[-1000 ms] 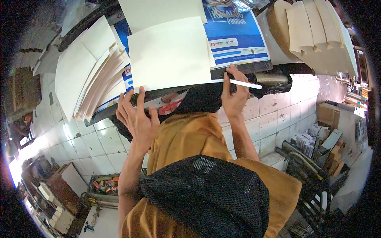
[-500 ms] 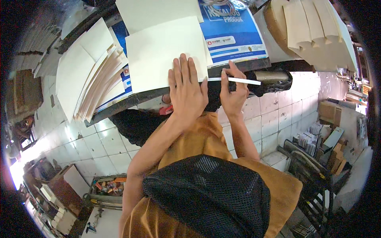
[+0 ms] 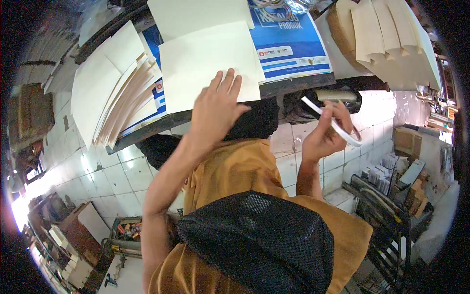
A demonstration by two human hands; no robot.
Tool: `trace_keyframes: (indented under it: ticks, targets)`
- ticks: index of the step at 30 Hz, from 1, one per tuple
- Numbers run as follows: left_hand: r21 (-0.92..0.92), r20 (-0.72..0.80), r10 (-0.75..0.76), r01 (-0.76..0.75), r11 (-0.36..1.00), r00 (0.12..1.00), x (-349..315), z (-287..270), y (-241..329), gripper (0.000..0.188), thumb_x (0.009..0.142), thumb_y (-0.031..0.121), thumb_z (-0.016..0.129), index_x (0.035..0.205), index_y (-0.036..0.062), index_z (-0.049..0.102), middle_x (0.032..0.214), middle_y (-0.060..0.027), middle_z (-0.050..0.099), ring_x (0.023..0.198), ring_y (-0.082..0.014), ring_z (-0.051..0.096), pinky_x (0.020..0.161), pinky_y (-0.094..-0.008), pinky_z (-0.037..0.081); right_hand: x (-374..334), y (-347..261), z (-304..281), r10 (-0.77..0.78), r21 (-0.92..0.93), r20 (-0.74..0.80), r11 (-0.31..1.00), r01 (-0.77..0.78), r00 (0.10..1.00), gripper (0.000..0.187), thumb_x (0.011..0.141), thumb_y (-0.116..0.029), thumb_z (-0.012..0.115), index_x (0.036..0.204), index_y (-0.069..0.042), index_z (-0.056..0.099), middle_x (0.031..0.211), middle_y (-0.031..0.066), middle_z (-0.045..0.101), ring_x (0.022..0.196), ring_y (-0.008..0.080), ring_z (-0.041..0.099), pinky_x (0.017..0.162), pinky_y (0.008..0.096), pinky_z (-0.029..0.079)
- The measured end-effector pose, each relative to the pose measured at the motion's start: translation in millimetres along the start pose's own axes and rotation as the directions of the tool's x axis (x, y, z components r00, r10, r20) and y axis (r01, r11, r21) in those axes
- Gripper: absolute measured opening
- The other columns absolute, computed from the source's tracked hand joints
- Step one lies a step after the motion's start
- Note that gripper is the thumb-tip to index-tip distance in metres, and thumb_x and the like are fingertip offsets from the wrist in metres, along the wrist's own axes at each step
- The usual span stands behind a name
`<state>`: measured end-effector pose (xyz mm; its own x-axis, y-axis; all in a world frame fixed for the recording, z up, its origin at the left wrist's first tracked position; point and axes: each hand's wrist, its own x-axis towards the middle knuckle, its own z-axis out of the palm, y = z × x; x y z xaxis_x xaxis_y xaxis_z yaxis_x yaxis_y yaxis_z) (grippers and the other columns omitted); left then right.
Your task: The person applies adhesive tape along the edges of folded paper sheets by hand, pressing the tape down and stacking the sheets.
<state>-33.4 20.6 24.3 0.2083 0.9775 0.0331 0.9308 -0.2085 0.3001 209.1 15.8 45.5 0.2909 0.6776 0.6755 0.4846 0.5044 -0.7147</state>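
My left hand (image 3: 215, 110) lies with its fingers stretched out on the lower part of a cream paper sheet (image 3: 210, 61), thumb apart, gripping nothing. The sheet rests at the table's near edge, overlapping another cream sheet (image 3: 196, 14) behind it. Off the table's edge to the right, my right hand (image 3: 327, 132) is closed on a narrow white strip (image 3: 350, 137). One end of the strip sticks up past the thumb, and the other curls in a loop beside the hand. Its material is not clear.
Left of the sheet stands a fanned stack of cream paper pieces (image 3: 117, 83). A blue printed sheet (image 3: 293, 44) covers the table to the right. Folded cream paper pieces (image 3: 391, 34) lie at the far right. A dark wrapped roll (image 3: 342, 98) sits below the table edge.
My right hand has moved right and toward me, bringing the strip away from the sheet's edge; the strip now curls. My left hand has slid slightly left and nearer.
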Motion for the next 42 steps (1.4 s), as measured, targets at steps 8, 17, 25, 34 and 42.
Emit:
trace_keyframes:
  ticks: [8,17,25,34,42]
  targets:
    - [-0.571,-0.427,-0.433,0.135,0.810,0.794,32,-85,-51,0.026,0.097,0.027,0.068,0.106,0.0041,0.077,0.089,-0.0156,0.078,0.081,-0.0248,0.075,0.076,-0.0365,0.055,-13,-17,28,0.310,0.115,0.148,0.938,-0.328,0.939,0.037,0.090,0.004,0.075,0.125,0.001,0.064,0.098,0.0085,0.071,0.090,0.0146,0.066,0.087,0.0279,0.053]
    - [-0.284,-0.952,-0.294,0.111,0.952,0.089,-89,-203,-106,0.030,0.096,0.004,0.069,0.124,-0.0065,0.067,0.124,-0.0159,0.073,0.113,-0.0220,0.070,0.097,-0.0341,0.056,-60,-66,132,0.177,0.210,0.615,0.903,-0.376,0.769,0.060,0.089,-0.011,0.077,0.145,-0.008,0.056,0.092,0.0086,0.075,0.094,0.0203,0.070,0.092,0.0371,0.050]
    - [-0.083,-0.584,-0.364,0.392,0.916,0.726,-96,-77,-153,0.045,0.086,-0.007,0.060,0.127,0.0086,0.072,0.130,-0.0132,0.071,0.126,-0.0332,0.064,0.111,-0.0419,0.048,-81,-82,170,0.002,0.156,0.665,0.978,-0.141,0.747,0.066,0.087,-0.006,0.077,0.148,-0.006,0.052,0.093,0.0090,0.075,0.094,0.0231,0.071,0.096,0.0408,0.048]
    - [-0.311,-0.628,-0.314,0.140,0.940,0.712,-121,-23,-62,0.055,0.085,-0.004,0.058,0.139,0.0019,0.061,0.143,-0.0188,0.061,0.136,-0.0368,0.054,0.116,-0.0450,0.040,-88,-75,169,-0.002,0.097,0.663,0.992,-0.083,0.749,0.066,0.086,-0.007,0.077,0.147,-0.005,0.052,0.087,0.0045,0.075,0.093,0.0211,0.071,0.101,0.0419,0.043]
    - [-0.268,-0.504,-0.307,0.193,0.944,0.807,-118,17,-62,0.062,0.083,0.000,0.059,0.145,0.0037,0.056,0.149,-0.0235,0.053,0.131,-0.0441,0.055,0.113,-0.0516,0.040,-76,-76,159,-0.041,0.065,0.697,0.998,-0.007,0.716,0.061,0.087,-0.016,0.078,0.143,-0.004,0.056,0.097,0.0069,0.076,0.098,0.0260,0.072,0.105,0.0446,0.043]
